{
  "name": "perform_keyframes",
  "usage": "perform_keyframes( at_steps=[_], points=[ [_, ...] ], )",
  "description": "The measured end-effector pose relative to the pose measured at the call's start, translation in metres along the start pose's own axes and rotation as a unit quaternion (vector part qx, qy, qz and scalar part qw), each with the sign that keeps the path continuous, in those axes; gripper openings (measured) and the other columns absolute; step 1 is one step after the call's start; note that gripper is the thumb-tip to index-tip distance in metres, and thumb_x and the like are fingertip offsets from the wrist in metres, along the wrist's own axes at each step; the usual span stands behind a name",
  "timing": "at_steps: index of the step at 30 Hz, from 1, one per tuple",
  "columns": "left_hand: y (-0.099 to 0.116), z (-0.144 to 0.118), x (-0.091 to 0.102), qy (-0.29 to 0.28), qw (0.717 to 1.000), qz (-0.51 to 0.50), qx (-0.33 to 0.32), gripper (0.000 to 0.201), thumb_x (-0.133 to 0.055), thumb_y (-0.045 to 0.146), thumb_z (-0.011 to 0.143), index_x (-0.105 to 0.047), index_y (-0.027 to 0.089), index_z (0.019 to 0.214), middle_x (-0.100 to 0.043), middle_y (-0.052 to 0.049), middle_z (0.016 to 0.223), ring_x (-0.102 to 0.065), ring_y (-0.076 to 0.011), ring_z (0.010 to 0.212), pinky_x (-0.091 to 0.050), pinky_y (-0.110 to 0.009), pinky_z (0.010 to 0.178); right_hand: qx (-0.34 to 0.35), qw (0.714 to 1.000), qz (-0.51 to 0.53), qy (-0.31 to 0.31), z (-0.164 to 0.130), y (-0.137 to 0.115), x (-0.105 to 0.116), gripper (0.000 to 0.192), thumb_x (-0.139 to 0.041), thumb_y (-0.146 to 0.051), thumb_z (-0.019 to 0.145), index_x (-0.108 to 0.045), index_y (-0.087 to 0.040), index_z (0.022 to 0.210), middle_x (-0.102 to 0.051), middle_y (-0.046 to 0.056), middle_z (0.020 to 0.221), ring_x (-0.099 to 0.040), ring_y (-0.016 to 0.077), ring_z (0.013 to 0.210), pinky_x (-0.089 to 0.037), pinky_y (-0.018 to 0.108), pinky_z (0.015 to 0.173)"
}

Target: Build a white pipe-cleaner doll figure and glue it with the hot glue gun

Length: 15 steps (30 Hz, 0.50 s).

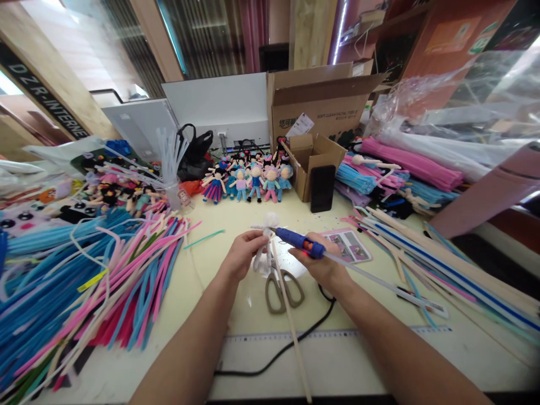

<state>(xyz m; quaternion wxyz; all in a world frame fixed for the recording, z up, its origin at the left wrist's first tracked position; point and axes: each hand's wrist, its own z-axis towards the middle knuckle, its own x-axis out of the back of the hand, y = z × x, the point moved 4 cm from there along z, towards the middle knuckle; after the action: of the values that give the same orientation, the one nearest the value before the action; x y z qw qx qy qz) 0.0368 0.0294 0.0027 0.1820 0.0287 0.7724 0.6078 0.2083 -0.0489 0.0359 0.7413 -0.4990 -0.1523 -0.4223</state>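
The left hand [243, 253] pinches a white pipe-cleaner figure [265, 247] upright above the table's [219, 264] middle. The right hand [320, 263] is closed around a blue glue gun [300, 242], its nozzle touching the figure's head. Scissors [283, 289] lie just near of the figure; finished dolls [248, 181] stand far behind, pipe cleaners [84, 281] piled left

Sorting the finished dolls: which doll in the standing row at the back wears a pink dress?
The doll with the purple hair, second from the right in the row; its neighbours wear blue.
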Motion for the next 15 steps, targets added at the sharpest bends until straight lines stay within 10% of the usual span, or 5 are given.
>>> perform_keyframes(
  at_steps=[15],
  points=[
    [0.0031, -0.0021, -0.0028, -0.012, 1.0, -0.019, 0.008, 0.026, -0.077, 0.029, 0.055, -0.069, 0.013, 0.074, -0.061, 0.0, 0.062, -0.051, -0.008, 0.053, -0.038, -0.022, 0.054, -0.019, 1.0, 0.015, 0.003, 0.001, 0.0026, 0.0001, 0.031, -0.061, -0.042, 0.072, -0.044, -0.021, 0.056, -0.049, -0.003, 0.053, -0.047, 0.0129, 0.052, -0.031, 0.024, 0.047]
  ],
)
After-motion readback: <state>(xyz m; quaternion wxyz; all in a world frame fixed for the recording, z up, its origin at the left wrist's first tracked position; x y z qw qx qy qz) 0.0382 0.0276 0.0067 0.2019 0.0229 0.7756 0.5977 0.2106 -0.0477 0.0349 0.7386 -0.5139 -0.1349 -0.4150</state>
